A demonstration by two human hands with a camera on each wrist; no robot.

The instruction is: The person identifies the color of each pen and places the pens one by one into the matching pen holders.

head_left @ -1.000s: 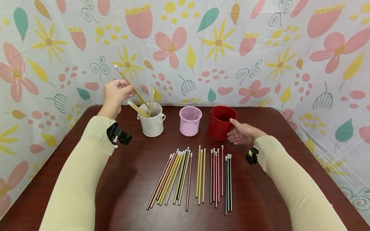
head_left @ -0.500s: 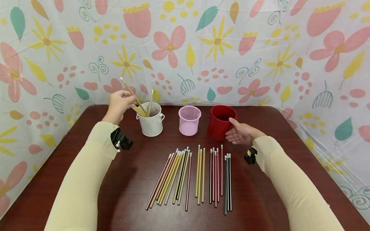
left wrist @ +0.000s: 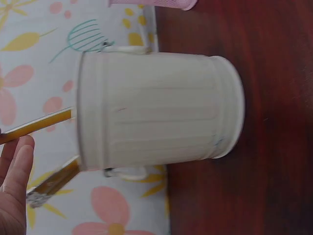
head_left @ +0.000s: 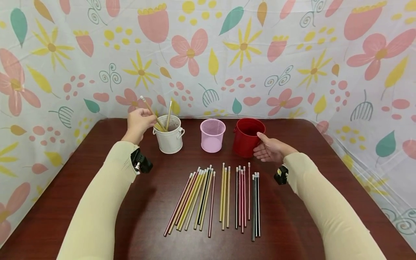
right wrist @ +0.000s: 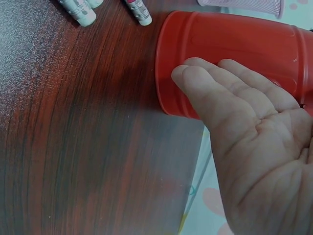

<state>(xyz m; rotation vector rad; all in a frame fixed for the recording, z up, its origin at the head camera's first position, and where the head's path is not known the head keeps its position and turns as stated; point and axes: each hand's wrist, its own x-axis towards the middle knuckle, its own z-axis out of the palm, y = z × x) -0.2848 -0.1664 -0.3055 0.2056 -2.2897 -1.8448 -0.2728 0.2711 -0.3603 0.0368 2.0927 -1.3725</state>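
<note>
I see the left hand [head_left: 139,124] pinching a slender, tilted gold pencil [head_left: 147,105], its lower end inside the white ribbed bucket [head_left: 170,142]; the right hand [head_left: 272,148], fingers extended, touches the glossy red bucket [head_left: 244,142]. A pink mesh cup [head_left: 212,141] stands between the buckets.

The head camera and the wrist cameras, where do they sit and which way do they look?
Head: on the person's head, facing forward and down at the table; both sleeves, left hand and right hand show.
Left wrist: on that wrist, facing the white bucket; part of the left hand shows.
Right wrist: on that wrist, facing the red bucket; the right hand shows.
Shared: both wrist views catch the pink basket at the top.
</note>
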